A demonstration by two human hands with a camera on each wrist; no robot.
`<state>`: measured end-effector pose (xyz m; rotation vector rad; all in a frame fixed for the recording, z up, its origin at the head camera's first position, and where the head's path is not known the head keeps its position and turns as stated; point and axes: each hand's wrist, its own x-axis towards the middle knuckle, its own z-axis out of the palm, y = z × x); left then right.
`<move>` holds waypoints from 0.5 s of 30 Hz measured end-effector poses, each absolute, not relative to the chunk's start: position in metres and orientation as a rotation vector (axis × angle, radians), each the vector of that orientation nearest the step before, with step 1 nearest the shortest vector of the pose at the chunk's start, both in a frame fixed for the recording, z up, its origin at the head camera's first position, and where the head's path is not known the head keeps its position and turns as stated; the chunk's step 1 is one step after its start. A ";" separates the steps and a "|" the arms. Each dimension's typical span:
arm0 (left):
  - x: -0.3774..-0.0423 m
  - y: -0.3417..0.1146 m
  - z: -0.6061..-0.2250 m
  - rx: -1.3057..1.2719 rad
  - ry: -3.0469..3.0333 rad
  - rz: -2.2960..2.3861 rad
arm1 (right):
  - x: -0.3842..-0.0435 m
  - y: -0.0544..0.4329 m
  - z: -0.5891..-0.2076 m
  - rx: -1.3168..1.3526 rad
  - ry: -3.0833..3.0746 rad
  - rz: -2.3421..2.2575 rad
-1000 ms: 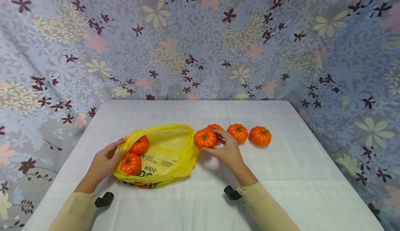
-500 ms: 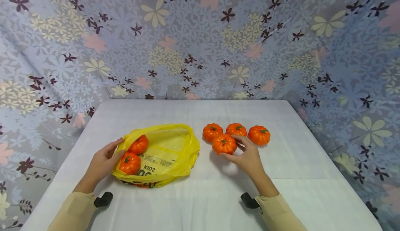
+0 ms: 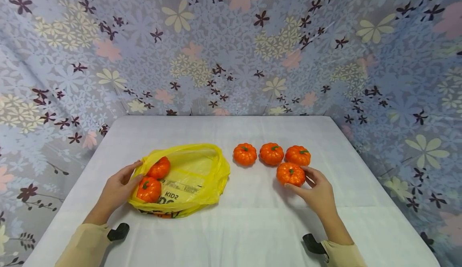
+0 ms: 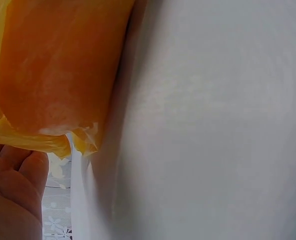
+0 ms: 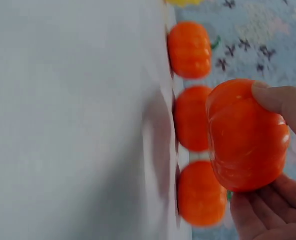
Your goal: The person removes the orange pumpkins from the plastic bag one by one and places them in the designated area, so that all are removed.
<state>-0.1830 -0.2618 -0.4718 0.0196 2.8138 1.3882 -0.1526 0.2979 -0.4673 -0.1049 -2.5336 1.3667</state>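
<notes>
The right hand (image 3: 318,187) holds 1 pumpkin (image 3: 289,174) near 3 others (image 3: 271,154); the left hand (image 3: 116,187) grips a yellow bag (image 3: 219,174).

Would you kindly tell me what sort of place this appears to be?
Perhaps a staged filming corner: a white-covered table, a floral backdrop along its back and sides, and a black device at each wrist.

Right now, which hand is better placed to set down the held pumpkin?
Probably the right hand: it holds that pumpkin near the three tabletop pumpkins, while the left hand holds the bag.
</notes>
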 end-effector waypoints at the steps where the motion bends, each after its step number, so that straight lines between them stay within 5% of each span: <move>1: -0.183 -0.262 -0.472 0.017 2.815 1.383 | -0.150 0.303 -0.467 -0.126 -2.540 1.354; 15: -0.182 -0.258 -0.468 -0.006 2.805 1.368 | -0.137 0.338 -0.470 -0.323 -2.586 1.437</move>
